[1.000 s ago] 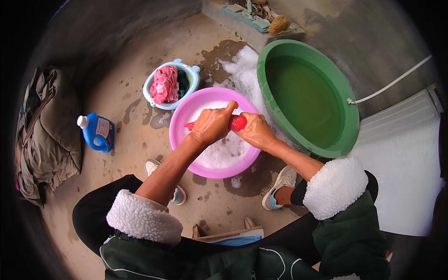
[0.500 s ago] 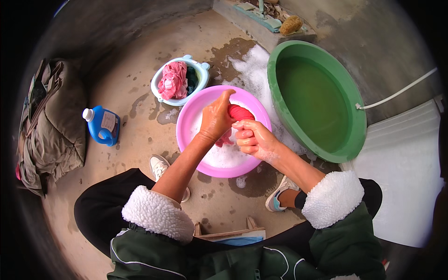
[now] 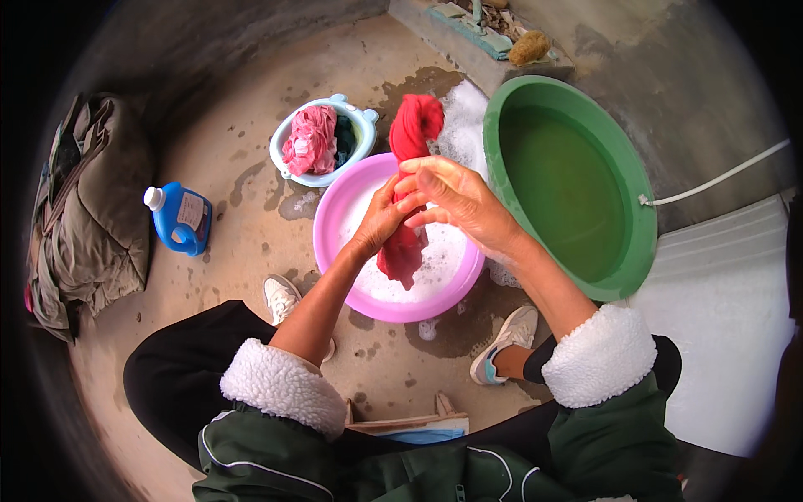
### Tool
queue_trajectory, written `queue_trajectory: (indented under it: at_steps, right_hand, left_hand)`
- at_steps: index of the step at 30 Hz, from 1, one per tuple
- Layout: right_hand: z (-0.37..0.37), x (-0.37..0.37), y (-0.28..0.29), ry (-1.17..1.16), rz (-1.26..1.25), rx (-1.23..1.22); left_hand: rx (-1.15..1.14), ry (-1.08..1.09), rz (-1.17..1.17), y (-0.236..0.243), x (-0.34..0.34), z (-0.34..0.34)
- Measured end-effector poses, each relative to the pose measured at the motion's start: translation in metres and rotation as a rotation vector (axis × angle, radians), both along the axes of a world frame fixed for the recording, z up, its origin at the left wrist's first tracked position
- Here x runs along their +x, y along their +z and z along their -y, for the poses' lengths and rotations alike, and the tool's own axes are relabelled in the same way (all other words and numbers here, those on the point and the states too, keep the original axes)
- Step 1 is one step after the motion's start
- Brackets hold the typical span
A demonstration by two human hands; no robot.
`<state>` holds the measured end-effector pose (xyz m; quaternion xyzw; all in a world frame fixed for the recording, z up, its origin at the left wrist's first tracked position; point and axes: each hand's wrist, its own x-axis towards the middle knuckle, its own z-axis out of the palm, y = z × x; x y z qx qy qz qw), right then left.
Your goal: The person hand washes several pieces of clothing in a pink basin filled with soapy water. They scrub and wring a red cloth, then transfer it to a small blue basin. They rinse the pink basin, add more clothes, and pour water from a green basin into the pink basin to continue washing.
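A twisted red cloth (image 3: 416, 125) stands up over the pink basin (image 3: 335, 276), its loose lower end (image 3: 401, 255) hanging above the suds. My left hand (image 3: 383, 217) is closed around the cloth's middle. Beside it, my right hand (image 3: 470, 205) has its fingers stretched apart, with the fingertips at the cloth and partly overlapping my left hand. Whether those fingertips press on the cloth I cannot tell. White foam covers the water in the basin.
Behind the basin sits a small light-blue tub (image 3: 280, 159) with pink clothes (image 3: 311, 138) and dark cloth. A big green tub (image 3: 640, 251) of water stands at right, with a white hose (image 3: 719, 180). A blue detergent bottle (image 3: 180, 219) and piled grey-brown fabric (image 3: 109, 226) are at left.
The red cloth has risen from between my hands, its twisted top now above the basin's far rim. My right hand has opened from a fist; my left remains on the cloth.
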<state>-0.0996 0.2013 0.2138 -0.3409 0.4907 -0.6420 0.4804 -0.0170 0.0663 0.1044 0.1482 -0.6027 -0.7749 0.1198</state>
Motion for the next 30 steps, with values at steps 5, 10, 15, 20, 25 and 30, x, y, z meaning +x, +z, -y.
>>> queue_trajectory:
  at_steps: [5,10,15,20,25,30]
  right_hand:
    - [-0.013,-0.040,-0.002,-0.145,-1.933,-0.038]
    - [-0.011,-0.049,-0.033,-0.128,-2.124,-0.101]
    - [-0.006,-0.064,-0.050,-0.164,-2.048,-0.050]
    - [-0.020,-0.067,-0.057,-0.037,-1.904,0.272]
    - [-0.037,-0.044,-0.075,-0.040,-1.358,0.681]
    - [-0.039,-0.003,-0.095,-0.207,-0.365,0.660]
  left_hand:
    - [0.229,-0.310,0.080,0.018,0.000,0.010]
    - [0.271,-0.568,0.149,0.027,-0.007,0.002]
    - [0.308,-0.668,0.164,0.026,-0.005,-0.002]
    - [-0.132,-0.525,0.227,0.016,-0.005,-0.010]
    - [-0.804,-0.253,0.289,0.000,-0.011,-0.026]
    - [-1.174,-0.134,0.152,-0.014,-0.008,-0.028]
